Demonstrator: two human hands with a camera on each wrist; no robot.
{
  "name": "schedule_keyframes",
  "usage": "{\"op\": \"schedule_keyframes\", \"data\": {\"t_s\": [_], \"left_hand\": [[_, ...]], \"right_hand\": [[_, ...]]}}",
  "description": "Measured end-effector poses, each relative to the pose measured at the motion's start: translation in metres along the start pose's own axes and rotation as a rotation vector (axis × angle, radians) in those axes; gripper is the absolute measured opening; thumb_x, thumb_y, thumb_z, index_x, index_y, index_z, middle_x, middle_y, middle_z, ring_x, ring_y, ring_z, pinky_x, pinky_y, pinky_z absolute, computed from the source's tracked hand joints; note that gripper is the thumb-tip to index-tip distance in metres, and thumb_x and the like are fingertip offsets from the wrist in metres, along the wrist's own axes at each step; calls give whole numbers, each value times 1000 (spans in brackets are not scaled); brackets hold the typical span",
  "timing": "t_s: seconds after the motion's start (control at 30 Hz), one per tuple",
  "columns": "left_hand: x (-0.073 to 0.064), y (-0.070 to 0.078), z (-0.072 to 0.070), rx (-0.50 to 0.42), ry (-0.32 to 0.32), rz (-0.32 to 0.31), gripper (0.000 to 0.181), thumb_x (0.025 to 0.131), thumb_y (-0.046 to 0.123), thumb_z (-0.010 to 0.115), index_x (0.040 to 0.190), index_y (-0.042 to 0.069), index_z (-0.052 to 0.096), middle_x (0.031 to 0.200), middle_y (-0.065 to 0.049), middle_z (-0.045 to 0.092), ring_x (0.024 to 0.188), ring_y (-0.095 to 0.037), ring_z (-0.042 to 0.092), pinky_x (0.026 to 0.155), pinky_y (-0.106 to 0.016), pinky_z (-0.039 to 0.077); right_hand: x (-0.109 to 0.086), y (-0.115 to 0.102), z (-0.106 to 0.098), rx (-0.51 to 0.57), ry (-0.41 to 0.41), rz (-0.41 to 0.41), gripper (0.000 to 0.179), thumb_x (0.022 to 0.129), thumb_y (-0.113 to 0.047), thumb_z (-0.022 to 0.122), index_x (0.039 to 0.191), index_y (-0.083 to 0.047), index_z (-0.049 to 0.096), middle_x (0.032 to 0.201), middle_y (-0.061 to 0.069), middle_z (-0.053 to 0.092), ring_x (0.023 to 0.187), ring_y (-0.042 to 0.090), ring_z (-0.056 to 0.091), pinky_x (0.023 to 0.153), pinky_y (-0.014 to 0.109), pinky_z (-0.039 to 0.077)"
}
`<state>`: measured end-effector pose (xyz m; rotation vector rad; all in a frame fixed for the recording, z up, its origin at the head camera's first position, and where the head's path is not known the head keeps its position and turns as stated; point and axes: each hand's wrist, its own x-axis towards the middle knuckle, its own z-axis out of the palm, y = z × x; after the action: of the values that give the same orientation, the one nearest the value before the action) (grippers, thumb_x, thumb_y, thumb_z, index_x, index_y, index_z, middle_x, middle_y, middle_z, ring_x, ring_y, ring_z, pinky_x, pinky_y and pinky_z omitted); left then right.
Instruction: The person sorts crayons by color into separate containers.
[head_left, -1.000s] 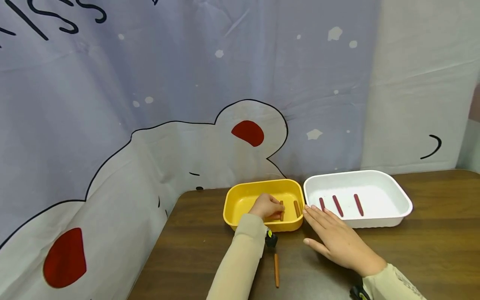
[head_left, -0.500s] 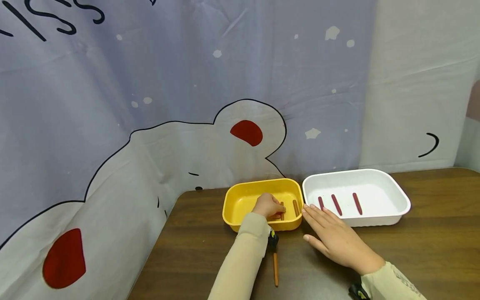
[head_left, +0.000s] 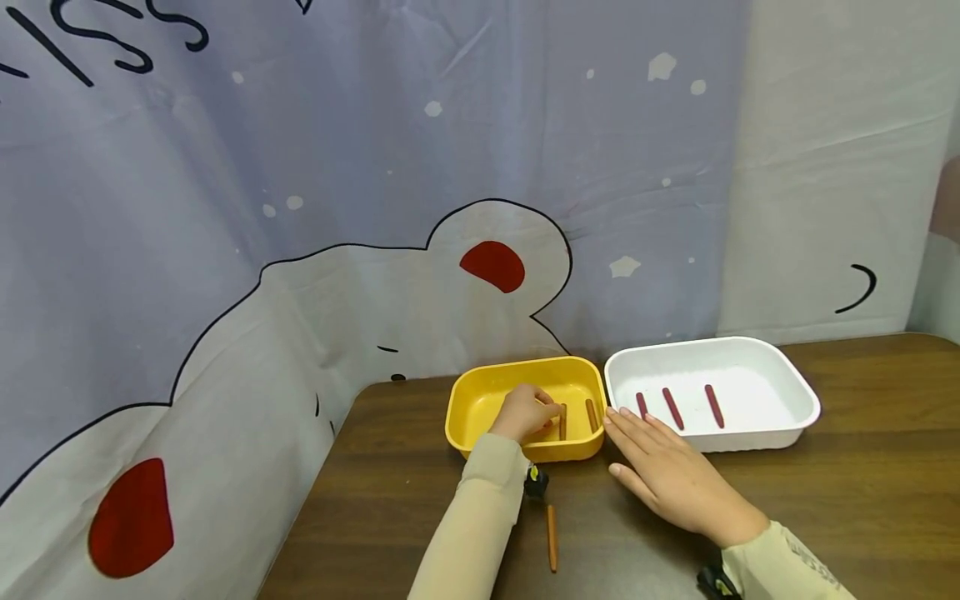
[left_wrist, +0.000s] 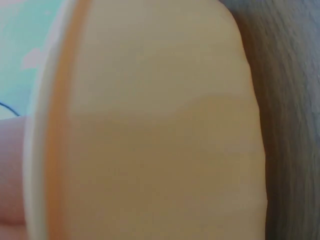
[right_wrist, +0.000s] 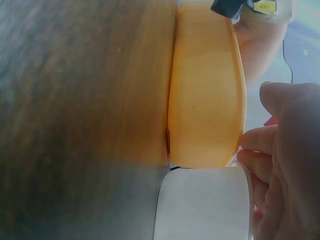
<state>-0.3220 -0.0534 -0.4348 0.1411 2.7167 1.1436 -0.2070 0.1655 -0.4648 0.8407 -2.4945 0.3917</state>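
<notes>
My left hand [head_left: 521,414] reaches into the yellow tray [head_left: 468,417], bent fingers right beside a short brown stick [head_left: 563,423]. A second brown stick [head_left: 592,415] lies to the right in that tray. In the left wrist view the tray's outer wall [left_wrist: 165,130] hides most of the hand. My right hand [head_left: 678,479] is flat with straight fingers, its fingertips at the near rims where the yellow and white trays meet. The right wrist view shows those fingers [right_wrist: 260,160] along the rims. Several dark red sticks [head_left: 714,407] lie in the white tray [head_left: 780,417].
Another orange-brown stick [head_left: 552,540] lies on the wooden table [head_left: 375,517] in front of the yellow tray. Behind the trays hangs a printed curtain [head_left: 360,317]. The two trays stand side by side at the table's far edge.
My left hand has drawn back slightly to the left, and more of the brown stick beside its fingers now shows. The right hand has stayed in place.
</notes>
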Motion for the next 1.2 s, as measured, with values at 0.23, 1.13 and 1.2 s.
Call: {"op": "schedule_keyframes", "data": {"t_s": [0.23, 1.13, 1.2], "left_hand": [[-20, 0, -8, -64, 30, 51, 21, 95, 22, 72, 106, 5, 69, 84, -4, 66, 71, -19, 65, 60, -26, 52], [-118, -13, -29, 63, 38, 302, 20, 95, 23, 74, 103, 5, 70, 87, 3, 68, 76, -9, 62, 70, -27, 54], [-120, -17, -27, 63, 7, 285, 20, 94, 23, 75, 102, 5, 69, 86, 4, 68, 76, -9, 62, 69, -27, 53]], "right_hand": [[-1, 0, 0, 3, 2, 1, 52, 102, -30, 59, 145, 1, 54, 153, 16, 47, 139, 35, 47, 117, 17, -8], [0, 1, 3, -4, 6, -9, 52, 102, -27, 60, 146, 0, 53, 154, 15, 47, 140, 34, 47, 119, 19, -7], [1, 1, 2, -3, 7, -9, 52, 102, -27, 60, 146, 0, 53, 154, 15, 47, 139, 34, 47, 119, 19, -7]]}}
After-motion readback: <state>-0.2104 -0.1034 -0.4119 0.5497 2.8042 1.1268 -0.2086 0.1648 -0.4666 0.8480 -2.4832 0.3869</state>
